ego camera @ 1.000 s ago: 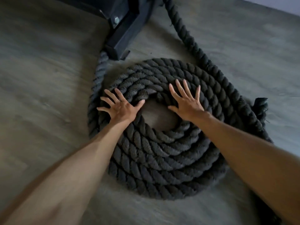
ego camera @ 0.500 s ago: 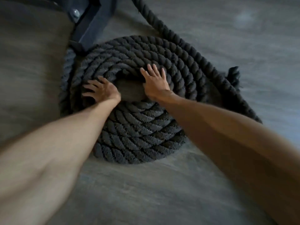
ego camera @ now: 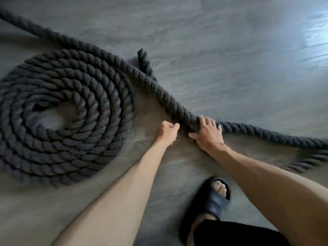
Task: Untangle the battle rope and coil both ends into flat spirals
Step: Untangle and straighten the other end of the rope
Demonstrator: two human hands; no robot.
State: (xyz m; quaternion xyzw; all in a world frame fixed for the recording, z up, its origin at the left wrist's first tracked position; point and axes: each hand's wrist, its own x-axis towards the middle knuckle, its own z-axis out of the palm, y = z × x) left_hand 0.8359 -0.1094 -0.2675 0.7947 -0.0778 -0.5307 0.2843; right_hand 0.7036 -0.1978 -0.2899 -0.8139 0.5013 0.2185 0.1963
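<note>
The thick black battle rope lies on the grey wood floor. One part forms a flat spiral coil (ego camera: 99,96) at the left, with bare floor in its centre. A loose stretch (ego camera: 159,89) runs diagonally from the upper left, past the coil, to the right edge. A taped rope end (ego camera: 142,57) pokes out behind this stretch. My right hand (ego camera: 208,134) grips the loose stretch, fingers curled over its top and thumb spread on the near side. My left hand (ego camera: 167,131) is curled just left of that spot, its knuckles against the rope, holding nothing that I can see.
My foot in a black slide sandal (ego camera: 211,197) stands on the floor (ego camera: 230,68) below my right hand, with a dark shorts leg (ego camera: 239,233) at the bottom edge. Another blurred stretch of rope (ego camera: 308,162) lies at the right edge.
Both hands have left the coil's inner ring and moved right to the loose stretch. The view swung right, and the black metal frame is out of sight.
</note>
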